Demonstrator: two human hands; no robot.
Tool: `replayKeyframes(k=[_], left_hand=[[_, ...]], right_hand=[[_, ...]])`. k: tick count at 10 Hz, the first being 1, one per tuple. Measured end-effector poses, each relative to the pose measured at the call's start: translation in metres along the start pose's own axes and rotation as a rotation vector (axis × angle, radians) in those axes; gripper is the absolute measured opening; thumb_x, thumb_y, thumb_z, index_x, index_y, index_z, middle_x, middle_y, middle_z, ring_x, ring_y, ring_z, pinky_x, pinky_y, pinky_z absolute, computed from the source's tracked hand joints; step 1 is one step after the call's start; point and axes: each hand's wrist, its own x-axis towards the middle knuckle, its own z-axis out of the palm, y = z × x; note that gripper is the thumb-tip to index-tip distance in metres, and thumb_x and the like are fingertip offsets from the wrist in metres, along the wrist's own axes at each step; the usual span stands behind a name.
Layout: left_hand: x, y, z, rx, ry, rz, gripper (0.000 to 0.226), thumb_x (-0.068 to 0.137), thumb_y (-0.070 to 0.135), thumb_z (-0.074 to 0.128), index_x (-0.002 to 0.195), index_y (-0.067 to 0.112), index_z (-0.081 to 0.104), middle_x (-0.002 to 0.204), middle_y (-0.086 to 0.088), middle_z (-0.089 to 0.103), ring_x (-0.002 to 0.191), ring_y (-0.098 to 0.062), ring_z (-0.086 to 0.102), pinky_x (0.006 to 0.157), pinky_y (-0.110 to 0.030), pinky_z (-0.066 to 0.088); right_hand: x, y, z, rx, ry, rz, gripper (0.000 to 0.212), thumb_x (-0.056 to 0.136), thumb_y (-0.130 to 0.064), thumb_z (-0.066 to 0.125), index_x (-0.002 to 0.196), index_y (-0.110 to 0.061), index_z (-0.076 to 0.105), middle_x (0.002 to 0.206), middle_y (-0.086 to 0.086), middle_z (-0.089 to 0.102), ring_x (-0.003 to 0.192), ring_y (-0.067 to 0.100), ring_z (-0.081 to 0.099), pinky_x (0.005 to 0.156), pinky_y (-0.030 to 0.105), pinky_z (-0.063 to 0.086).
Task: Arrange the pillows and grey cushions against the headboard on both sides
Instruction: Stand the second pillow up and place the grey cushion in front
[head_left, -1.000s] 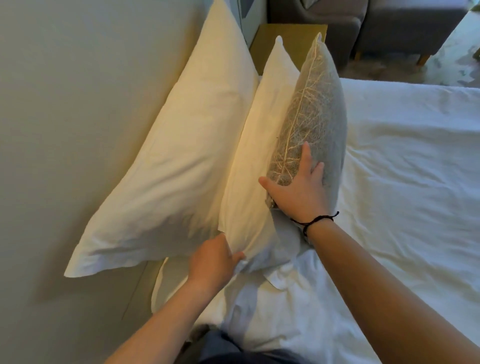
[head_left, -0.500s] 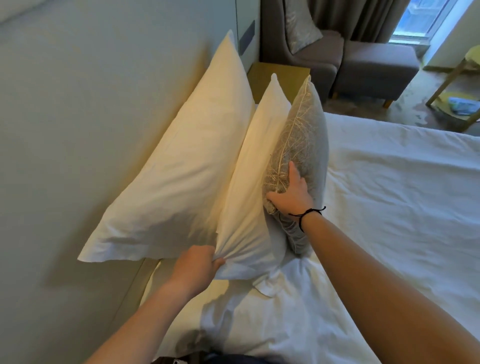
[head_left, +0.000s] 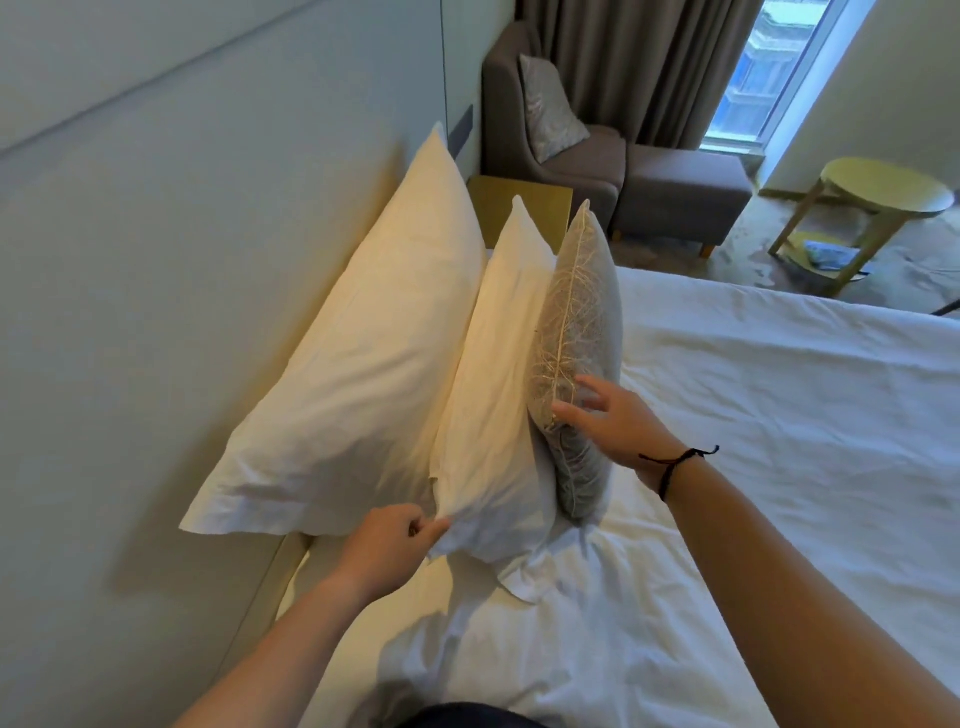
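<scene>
The near corner of the smaller white pillow is pinched by the left hand; being soft and light, it is best taken by such a corner. Just right, the open right hand is held with fingers spread at the upright grey cushion; contact cannot be told. Farther left, the large white pillow is leaned against the headboard.

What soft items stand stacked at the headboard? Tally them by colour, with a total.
White pillows: 2, the large white pillow and the smaller white pillow
Grey cushions: 1, the grey cushion
Total: 3
</scene>
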Motion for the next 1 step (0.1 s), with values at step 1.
replayKeyframes(k=[1], left_hand=[[-0.0150, -0.0354, 0.0158, -0.159, -0.059, -0.139, 0.051, 0.091, 0.057, 0.056, 0.063, 0.014, 0.058, 0.052, 0.001, 0.057, 0.045, -0.006, 0.049, 0.048, -0.026, 0.037]], right_hand=[[-0.0692, -0.0288, -0.0331, 0.171, 0.143, -0.196, 0.027, 0.081, -0.052, 0.069, 0.094, -0.029, 0.075, 0.078, 0.002, 0.075, 0.076, 0.023, 0.072, 0.069, 0.033, 0.060]])
